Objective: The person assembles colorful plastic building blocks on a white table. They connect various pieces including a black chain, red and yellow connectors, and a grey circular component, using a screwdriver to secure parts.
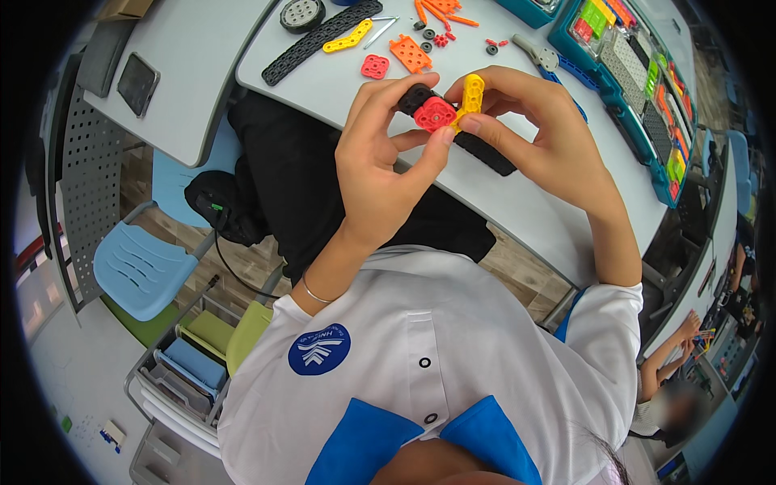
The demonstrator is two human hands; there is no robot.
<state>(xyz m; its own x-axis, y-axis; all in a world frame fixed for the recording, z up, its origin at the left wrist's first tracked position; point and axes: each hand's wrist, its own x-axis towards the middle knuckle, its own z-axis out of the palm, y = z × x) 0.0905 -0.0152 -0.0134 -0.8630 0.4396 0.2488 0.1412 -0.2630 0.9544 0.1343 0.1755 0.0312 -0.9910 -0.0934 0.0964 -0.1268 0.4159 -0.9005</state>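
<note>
Above the table's near edge, both hands hold a small assembly of plastic building pieces. My left hand (378,162) pinches the red building piece (435,115) between thumb and fingers, with a black piece (415,99) against its upper left side. My right hand (537,121) grips the yellow angled beam (472,95), its thumb pressed near where the beam meets the red piece. How the pieces are joined is partly hidden by the fingers. Behind and below the right hand, a black beam (487,155) lies on the table.
On the white table (550,218) lie a long black strip (319,44), another yellow beam (349,37), an orange plate (411,53), a red square piece (375,67) and grey-and-blue pliers (558,65). A teal parts case (647,153) stands right. A phone (138,84) lies left.
</note>
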